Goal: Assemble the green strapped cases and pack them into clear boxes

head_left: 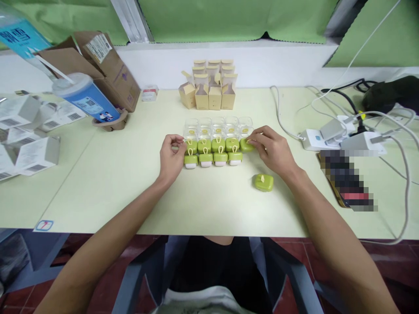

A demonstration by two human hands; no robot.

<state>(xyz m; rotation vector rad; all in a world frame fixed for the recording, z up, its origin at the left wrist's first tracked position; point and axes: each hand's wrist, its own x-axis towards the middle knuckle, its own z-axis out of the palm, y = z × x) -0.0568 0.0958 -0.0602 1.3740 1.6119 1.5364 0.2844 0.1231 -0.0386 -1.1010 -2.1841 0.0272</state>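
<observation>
Several small green cases [218, 144] with yellow loops stand in two close rows in front of me. The front-row cases [220, 159] show white lower halves. My left hand [171, 159] is at the left end of the rows, its fingers curled and its thumb against the leftmost case [191, 147]. At the other end, my right hand [273, 150] pinches the rightmost case [246, 145] of the back row by its top and side. A single green case [263, 182] lies apart, nearer to me, below the right hand.
Clear plastic cups [218, 124] with yellow marks line up behind the cases. Open tan boxes [214, 98] stand by the wall. Left are a cardboard carton [113, 72], a blue drink cup [91, 102] and white boxes [37, 155]. Right are a power strip [317, 140], cables and a pixelated phone [343, 179].
</observation>
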